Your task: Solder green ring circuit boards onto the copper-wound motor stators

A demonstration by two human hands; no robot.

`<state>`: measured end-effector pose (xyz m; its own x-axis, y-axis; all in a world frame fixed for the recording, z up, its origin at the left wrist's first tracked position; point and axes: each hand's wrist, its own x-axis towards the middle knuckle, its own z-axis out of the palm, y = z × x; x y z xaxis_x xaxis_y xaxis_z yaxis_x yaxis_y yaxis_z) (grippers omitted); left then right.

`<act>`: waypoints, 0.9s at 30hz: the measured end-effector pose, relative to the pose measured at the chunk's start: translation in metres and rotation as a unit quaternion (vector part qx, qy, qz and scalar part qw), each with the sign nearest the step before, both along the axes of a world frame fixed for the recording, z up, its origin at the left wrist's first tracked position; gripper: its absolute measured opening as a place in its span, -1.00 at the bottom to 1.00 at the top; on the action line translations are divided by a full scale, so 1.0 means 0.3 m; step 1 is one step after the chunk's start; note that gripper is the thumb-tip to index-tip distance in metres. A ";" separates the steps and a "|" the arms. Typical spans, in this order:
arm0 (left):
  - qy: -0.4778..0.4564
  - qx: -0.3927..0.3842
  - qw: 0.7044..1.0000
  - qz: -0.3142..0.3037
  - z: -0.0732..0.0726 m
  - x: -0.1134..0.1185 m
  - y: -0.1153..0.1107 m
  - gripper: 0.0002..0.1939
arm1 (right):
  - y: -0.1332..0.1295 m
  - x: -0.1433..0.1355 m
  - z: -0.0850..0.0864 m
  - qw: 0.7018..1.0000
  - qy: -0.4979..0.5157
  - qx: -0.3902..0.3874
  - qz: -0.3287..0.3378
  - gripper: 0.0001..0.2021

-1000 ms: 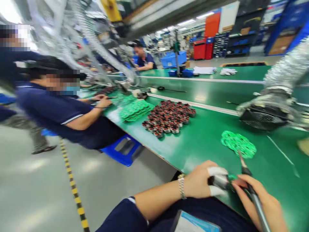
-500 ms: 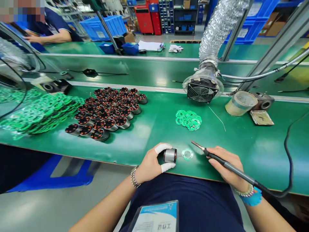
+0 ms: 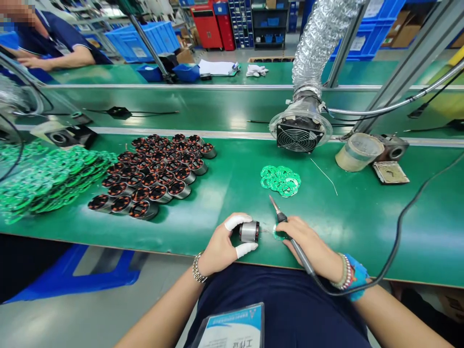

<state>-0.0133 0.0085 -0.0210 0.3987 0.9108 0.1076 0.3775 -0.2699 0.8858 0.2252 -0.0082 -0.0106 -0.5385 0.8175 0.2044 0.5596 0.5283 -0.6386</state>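
Note:
My left hand (image 3: pixel 222 244), with white covers on thumb and finger, grips a silver motor stator (image 3: pixel 249 232) lying on its side near the table's front edge. Thin wires run from the stator toward a green ring-shaped board (image 3: pixel 277 233). My right hand (image 3: pixel 308 241) holds a soldering iron (image 3: pixel 297 251), its tip pointing up and left above the table. The fingers of that hand partly cover the ring board and are at its edge. Beyond them lies a small pile of green ring boards (image 3: pixel 281 180).
Rows of stators (image 3: pixel 155 174) stand to the left, beside stacked green boards (image 3: pixel 54 179). A fan (image 3: pixel 299 137) hangs at the back. On the right are a round tub (image 3: pixel 358 152) and a sponge tray (image 3: pixel 391 172). A person (image 3: pixel 68 43) sits across the bench.
My right hand has moved left with the soldering iron, from beside the ring board to over it. The iron now points more upward. My left hand still holds the stator.

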 end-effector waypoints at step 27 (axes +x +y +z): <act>0.026 0.040 0.994 -0.094 0.024 0.022 0.106 -0.57 | -0.020 0.087 0.059 0.987 0.149 -0.015 -0.060 -0.84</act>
<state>-0.0067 0.0401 -0.0139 0.5686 0.8085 0.1518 0.3578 -0.4092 0.8394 0.2513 -0.0142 0.0072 -0.3575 0.8797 0.3134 0.4013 0.4477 -0.7991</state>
